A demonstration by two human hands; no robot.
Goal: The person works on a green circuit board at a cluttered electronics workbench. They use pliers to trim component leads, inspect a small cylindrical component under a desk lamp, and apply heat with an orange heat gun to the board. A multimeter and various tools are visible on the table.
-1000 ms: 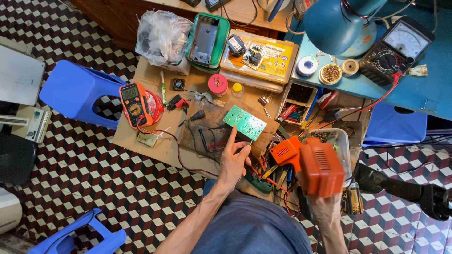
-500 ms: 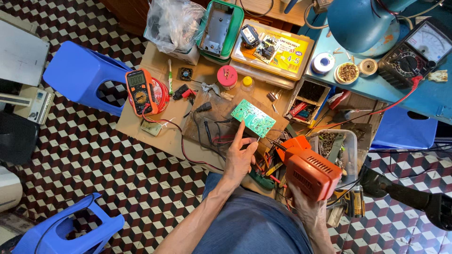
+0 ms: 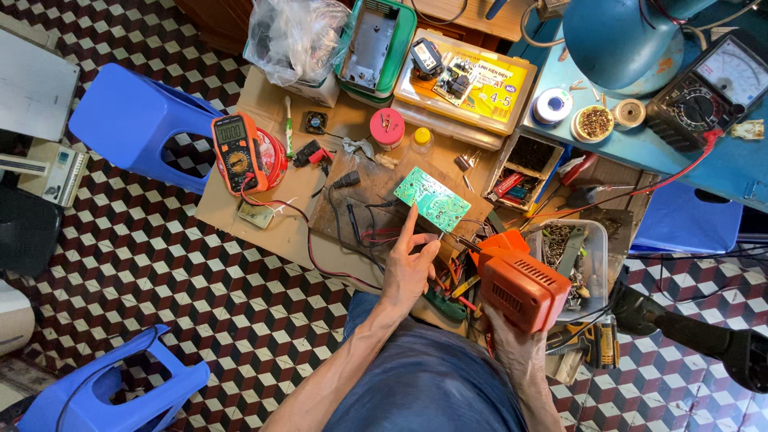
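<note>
A green circuit board point(image 3: 432, 197) lies tilted on a brown work board on the low table. My left hand point(image 3: 410, 264) rests just below it, index finger stretched up to touch the board's near edge. My right hand point(image 3: 512, 352) grips an orange soldering gun point(image 3: 520, 284) by its handle, with the gun's nose pointing toward the circuit board's lower right corner. Red and black wires point(image 3: 360, 232) run across the work board to the left of my left hand.
An orange multimeter point(image 3: 236, 150) lies at the table's left. A yellow parts box point(image 3: 472, 80), a green tray point(image 3: 370, 44), a plastic bag point(image 3: 292, 36), solder spools point(image 3: 552, 106), an analog meter point(image 3: 708, 88) and a clear bin of screws point(image 3: 572, 256) surround the board. Blue stools point(image 3: 132, 120) stand on the chequered floor.
The orange soldering gun has come down and in toward the circuit board's corner. My left hand has stayed at the board's edge with its index finger raised. The camera has shifted slightly.
</note>
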